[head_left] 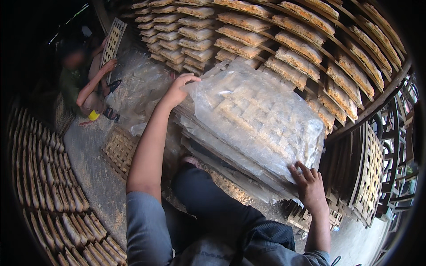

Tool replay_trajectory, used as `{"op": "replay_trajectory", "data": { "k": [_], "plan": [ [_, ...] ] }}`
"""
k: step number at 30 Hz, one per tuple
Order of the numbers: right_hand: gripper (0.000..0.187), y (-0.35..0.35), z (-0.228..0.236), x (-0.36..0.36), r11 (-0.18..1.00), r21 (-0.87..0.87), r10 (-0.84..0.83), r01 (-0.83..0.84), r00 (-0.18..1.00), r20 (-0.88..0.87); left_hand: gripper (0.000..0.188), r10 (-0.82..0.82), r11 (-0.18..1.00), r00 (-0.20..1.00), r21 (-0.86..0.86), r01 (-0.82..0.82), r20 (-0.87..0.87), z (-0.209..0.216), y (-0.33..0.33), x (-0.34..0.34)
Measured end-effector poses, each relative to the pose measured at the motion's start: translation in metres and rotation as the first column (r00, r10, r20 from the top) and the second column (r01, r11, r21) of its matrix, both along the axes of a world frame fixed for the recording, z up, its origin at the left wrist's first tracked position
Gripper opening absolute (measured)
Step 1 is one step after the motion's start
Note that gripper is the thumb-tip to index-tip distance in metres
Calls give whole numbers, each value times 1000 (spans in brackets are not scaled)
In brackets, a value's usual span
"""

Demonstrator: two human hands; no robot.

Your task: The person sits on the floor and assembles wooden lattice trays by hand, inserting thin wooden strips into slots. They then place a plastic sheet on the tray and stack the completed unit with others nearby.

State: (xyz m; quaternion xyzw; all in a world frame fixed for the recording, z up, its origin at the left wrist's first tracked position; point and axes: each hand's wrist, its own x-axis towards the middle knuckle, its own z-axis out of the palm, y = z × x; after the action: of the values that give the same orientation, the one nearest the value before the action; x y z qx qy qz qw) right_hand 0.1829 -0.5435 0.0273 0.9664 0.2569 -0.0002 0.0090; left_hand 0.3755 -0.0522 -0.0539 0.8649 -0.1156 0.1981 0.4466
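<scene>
A clear plastic sheet point(262, 115), dusted with brown crumbs, lies over a woven bamboo tray whose lattice shows through it. Beneath is a stack of similar trays with more plastic between them point(230, 153). My left hand point(183, 85) is closed on the sheet's far left corner, slightly raised. At the near right corner, my right hand point(309, 184) has its fingers bent over the sheet's edge and appears to grip it; the thumb is partly hidden.
Racks of slabs on slats point(248, 35) rise behind the stack; more slabs point(53, 190) line the left. Woven trays point(370, 173) stand upright at right, and another point(120, 148) leans by my left arm. A person at far left holds a lattice tray point(114, 42).
</scene>
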Motion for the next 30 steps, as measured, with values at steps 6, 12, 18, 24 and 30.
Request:
{"op": "replay_trajectory", "data": {
  "k": [6,12,18,24,30],
  "plan": [
    [51,15,21,-13,978,177,85,-109,987,135,21,328,880,942,-340,-331,-67,-4,28,-76],
    [15,88,7,-20,806,480,332,-348,936,120,20,555,649,767,-410,-641,-322,-91,111,-220],
    [13,213,-39,-16,563,487,764,-667,645,0,32,552,542,629,-337,-769,-547,-104,134,-309],
    [13,350,-148,6,595,755,683,-274,668,-295,32,807,585,369,539,-606,-461,-100,133,-336],
    [20,483,-315,64,760,636,579,-132,581,-572,12,694,714,270,686,-141,-667,-109,124,-334]
  ]
}}
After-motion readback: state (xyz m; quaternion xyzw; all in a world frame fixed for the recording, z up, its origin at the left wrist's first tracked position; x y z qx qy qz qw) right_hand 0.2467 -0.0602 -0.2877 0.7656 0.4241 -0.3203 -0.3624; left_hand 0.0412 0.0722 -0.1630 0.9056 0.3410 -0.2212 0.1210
